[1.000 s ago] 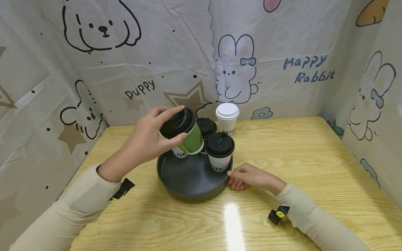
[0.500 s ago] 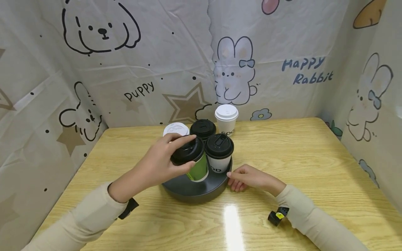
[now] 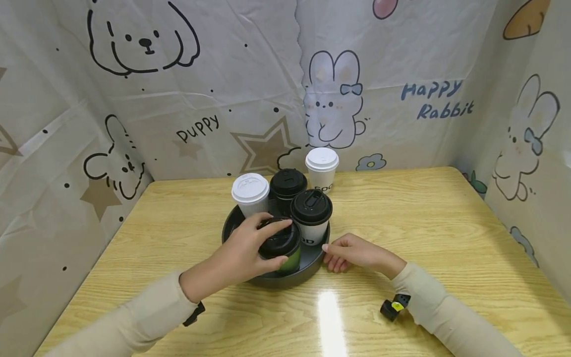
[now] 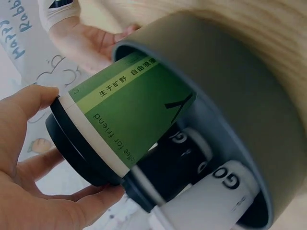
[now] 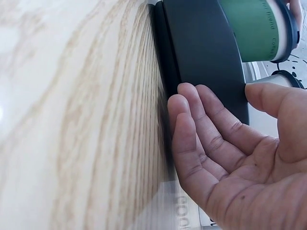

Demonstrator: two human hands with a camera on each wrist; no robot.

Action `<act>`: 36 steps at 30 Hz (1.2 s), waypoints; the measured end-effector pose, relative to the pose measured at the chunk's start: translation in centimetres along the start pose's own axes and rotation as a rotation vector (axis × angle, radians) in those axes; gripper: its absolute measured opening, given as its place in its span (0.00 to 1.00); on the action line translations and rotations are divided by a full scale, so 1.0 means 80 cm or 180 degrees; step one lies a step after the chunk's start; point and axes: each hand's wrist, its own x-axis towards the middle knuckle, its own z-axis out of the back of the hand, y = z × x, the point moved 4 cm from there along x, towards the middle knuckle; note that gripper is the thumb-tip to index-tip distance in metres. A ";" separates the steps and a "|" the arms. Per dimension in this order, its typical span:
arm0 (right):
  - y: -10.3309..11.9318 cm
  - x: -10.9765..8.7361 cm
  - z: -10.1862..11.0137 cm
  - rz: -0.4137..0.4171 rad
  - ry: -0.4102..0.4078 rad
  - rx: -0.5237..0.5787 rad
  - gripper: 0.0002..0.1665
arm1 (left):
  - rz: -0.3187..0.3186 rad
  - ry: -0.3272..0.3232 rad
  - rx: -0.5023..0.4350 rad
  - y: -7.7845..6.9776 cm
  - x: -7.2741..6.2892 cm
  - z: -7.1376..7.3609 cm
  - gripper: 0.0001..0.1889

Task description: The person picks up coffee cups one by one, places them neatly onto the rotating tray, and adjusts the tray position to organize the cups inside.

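My left hand (image 3: pixel 238 250) holds a green paper coffee cup (image 4: pixel 134 105) by its black lid, thumb and fingers spread round the lid's edge. The cup's lower end is inside a round dark grey pan (image 3: pixel 278 282), near the front wall. My right hand (image 3: pixel 354 252) grips the pan's right side, thumb at the rim and fingers bent against the outer wall. Behind the green cup stand a white cup with a black lid (image 3: pixel 312 213), a black cup (image 3: pixel 288 184) and a white cup with a white lid (image 3: pixel 251 193), all in the pan.
Another white-lidded cup (image 3: pixel 322 168) stands on the wood-grain table (image 3: pixel 401 213) behind the pan. A cartoon-printed cloth (image 3: pixel 250 89) hangs round the back and sides of the table.
My left hand has carried the green cup forward and down, from over the pan's back left to its front, uncovering the white-lidded cup there. The right hand has stayed at the rim.
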 end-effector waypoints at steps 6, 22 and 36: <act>0.000 0.000 0.000 0.0012 0.0012 0.0024 0.28 | -0.0022 0.0024 -0.0041 0.001 0.002 -0.010 0.33; -0.002 0.001 0.001 -0.0008 0.0007 0.0003 0.29 | -0.0064 0.0010 -0.0030 0.000 0.001 -0.013 0.32; 0.001 -0.001 -0.001 -0.0012 -0.0006 -0.0035 0.28 | -0.0046 -0.0005 -0.0012 0.002 -0.003 -0.013 0.33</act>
